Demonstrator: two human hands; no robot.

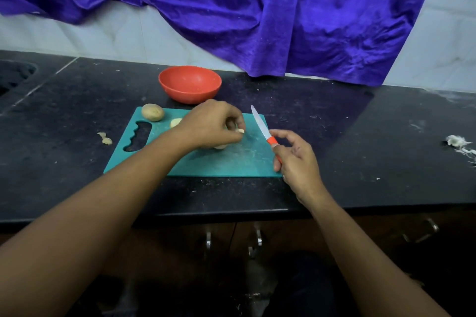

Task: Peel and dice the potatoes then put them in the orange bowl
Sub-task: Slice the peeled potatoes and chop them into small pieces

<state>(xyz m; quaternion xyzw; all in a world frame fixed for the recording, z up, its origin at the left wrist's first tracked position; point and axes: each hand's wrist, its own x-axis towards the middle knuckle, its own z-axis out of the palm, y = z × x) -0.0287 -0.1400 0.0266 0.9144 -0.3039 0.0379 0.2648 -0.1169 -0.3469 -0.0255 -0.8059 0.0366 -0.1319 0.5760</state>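
On the black counter lies a teal cutting board (226, 165). My left hand (211, 125) hovers over its middle and pinches small pale potato pieces (241, 131); more peeled potato (221, 147) shows under the palm. My right hand (296, 159) holds a knife (262, 128) by its orange handle, the blade pointing up and away over the board's right edge. An unpeeled potato (152, 112) sits at the board's far left corner, with a peeled piece (175, 122) beside it. The orange bowl (190, 83) stands just behind the board; no potato shows inside it.
Potato peel scraps (105, 137) lie on the counter left of the board. White debris (459, 144) sits at the far right. A sink (13, 77) opens at the far left. A purple cloth (257, 8) hangs on the wall behind. Cabinet handles (208, 240) are below the counter edge.
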